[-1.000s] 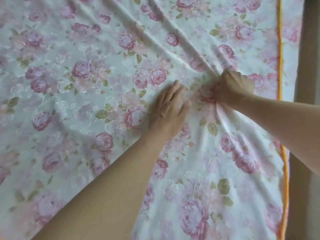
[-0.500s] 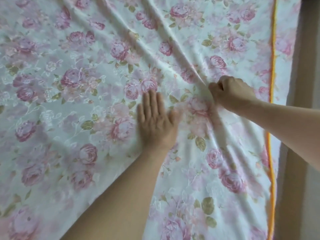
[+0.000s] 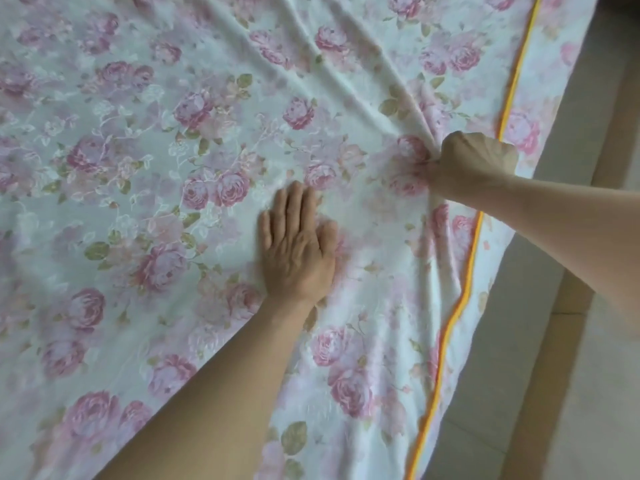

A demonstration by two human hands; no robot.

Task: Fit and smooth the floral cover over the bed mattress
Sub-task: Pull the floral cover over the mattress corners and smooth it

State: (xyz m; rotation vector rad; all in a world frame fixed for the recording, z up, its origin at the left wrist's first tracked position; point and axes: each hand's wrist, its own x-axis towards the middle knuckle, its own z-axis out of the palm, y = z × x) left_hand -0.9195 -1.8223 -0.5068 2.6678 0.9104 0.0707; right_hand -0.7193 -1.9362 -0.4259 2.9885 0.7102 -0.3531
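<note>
While the floral cover (image 3: 138, 168), white cloth printed with pink roses and green leaves, is lying spread across the mattress and filling nearly the whole view, an orange piping seam (image 3: 471, 258) is running down its right side from the top edge to the bottom edge. The mattress itself is hidden under the cloth.

Just to the left of the piping, in its upper half, the person's right hand (image 3: 474, 161) is clenching a bunch of the cover, knuckles up, with the fingers curled tightly round the gathered cloth. Long soft folds (image 3: 346, 64) are fanning out from that fist, slanting up and away from the piping toward the top of the view.

Farther left of the piping and a little lower, the left hand (image 3: 298, 251) is lying palm down on the cover, its fingers (image 3: 294, 209) straight and close together, pressing flat and gripping nothing. The two hands are near each other but not touching. The bare left forearm is reaching in from the bottom edge, and the bare right forearm is crossing over the piping from the right.

On the far side of the piping, a narrow strip of the same rose cloth is dropping over the bed's edge, and beyond it a pale floor (image 3: 502, 358) is showing.
</note>
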